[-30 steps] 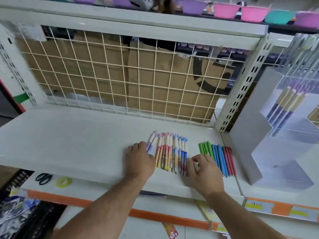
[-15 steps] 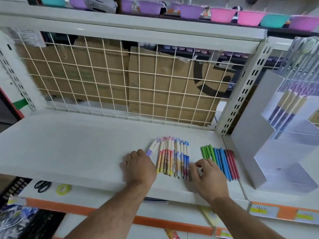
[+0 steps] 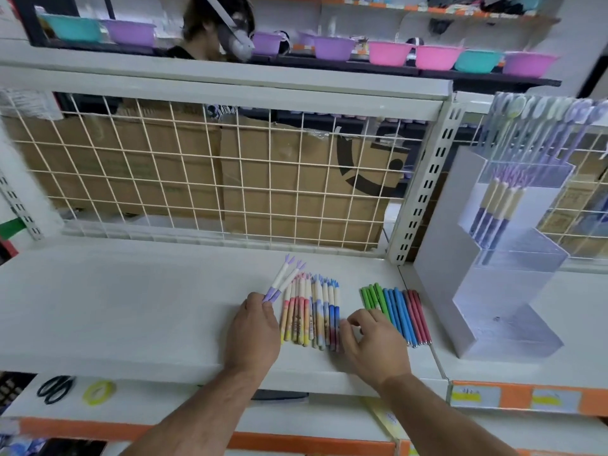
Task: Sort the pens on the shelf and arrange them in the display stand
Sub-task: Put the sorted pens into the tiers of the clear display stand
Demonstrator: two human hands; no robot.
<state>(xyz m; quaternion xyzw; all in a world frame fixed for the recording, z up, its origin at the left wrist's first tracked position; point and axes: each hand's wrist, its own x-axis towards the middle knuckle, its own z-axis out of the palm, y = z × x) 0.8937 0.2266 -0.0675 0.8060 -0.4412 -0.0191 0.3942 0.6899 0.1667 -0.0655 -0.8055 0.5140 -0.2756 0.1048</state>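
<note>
Display stand [image 3: 444,245]: purple pens [image 3: 529,133] top tier, beige-and-navy pens [image 3: 498,205] below. Your left hand [image 3: 253,327] pinches two lilac pens [image 3: 283,280]; your right hand [image 3: 375,343] rests loose beside patterned pens [image 3: 312,311].

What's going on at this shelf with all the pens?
A person is sorting pens on a white shelf. Their left hand pinches two purple-and-white pens at the left end of a row of patterned pens. Their right hand sits at the row's right edge, fingers loosely curled, apparently holding nothing. Green, blue and red pens lie grouped beside it. The display stand on the right already holds some purple pens.
</note>
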